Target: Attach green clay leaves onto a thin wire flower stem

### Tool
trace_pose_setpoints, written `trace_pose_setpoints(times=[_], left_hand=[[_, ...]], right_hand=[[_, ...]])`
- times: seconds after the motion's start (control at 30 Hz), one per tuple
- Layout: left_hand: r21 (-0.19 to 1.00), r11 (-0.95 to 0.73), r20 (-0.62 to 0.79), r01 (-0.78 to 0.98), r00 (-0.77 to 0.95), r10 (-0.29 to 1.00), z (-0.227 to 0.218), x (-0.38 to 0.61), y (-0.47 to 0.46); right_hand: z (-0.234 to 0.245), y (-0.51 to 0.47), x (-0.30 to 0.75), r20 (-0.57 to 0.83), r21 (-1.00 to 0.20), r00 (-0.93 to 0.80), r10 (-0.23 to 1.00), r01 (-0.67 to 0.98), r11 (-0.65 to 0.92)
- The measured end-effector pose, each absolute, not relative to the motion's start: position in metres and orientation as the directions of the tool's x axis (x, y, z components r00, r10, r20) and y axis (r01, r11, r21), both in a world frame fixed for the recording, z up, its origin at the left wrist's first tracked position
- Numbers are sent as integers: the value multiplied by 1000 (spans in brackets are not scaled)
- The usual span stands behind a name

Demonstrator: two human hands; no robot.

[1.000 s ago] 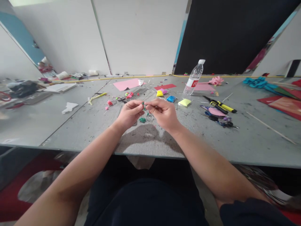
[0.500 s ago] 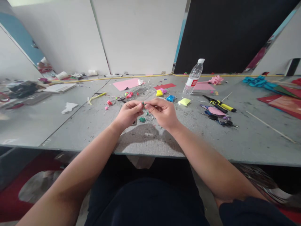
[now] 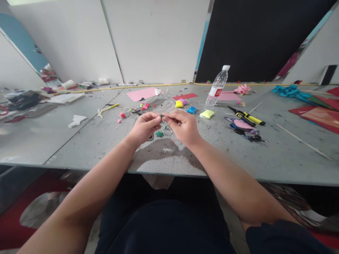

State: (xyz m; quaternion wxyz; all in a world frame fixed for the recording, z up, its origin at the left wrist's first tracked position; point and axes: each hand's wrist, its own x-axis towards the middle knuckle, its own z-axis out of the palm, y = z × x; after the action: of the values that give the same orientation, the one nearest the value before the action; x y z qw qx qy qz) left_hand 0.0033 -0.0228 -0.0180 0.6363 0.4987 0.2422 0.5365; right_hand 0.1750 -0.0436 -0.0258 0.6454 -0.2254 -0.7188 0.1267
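Observation:
Between my fingertips is a small dark green piece of modelling clay (image 3: 161,115), pinched from both sides above the table. My left hand (image 3: 146,126) closes thumb and forefinger on it. From the other side my right hand (image 3: 184,127) meets it with thumb and forefinger, its other fingers curled in. Below the hands, a green lump of clay (image 3: 159,134) lies on the table beside a wire ring (image 3: 167,131). The edge of a dark flat object (image 3: 151,138) shows under my left hand, mostly covered.
Behind the hands lie yellow (image 3: 179,104), blue (image 3: 192,110) and pale yellow (image 3: 207,114) clay packets. A water bottle (image 3: 218,86) stands behind to the right. Yellow-black pliers (image 3: 246,117), a thin stick (image 3: 303,141), pink paper (image 3: 143,94) and pink clay bits (image 3: 122,115) lie around.
Both hands keep their pinch on the small green piece, with only slight finger movement. The whole view has shifted a little.

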Motion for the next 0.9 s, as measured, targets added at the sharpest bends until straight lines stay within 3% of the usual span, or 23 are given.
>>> trace_pose_setpoints(times=[0.43, 0.9], left_hand=[[898, -89, 246, -431, 324, 914, -20, 2, -21], [896, -107, 256, -431, 304, 917, -22, 2, -20]], right_hand=[[-25, -43, 176, 859, -468, -87, 504, 265, 843], [-25, -44, 175, 859, -467, -87, 505, 273, 841]])
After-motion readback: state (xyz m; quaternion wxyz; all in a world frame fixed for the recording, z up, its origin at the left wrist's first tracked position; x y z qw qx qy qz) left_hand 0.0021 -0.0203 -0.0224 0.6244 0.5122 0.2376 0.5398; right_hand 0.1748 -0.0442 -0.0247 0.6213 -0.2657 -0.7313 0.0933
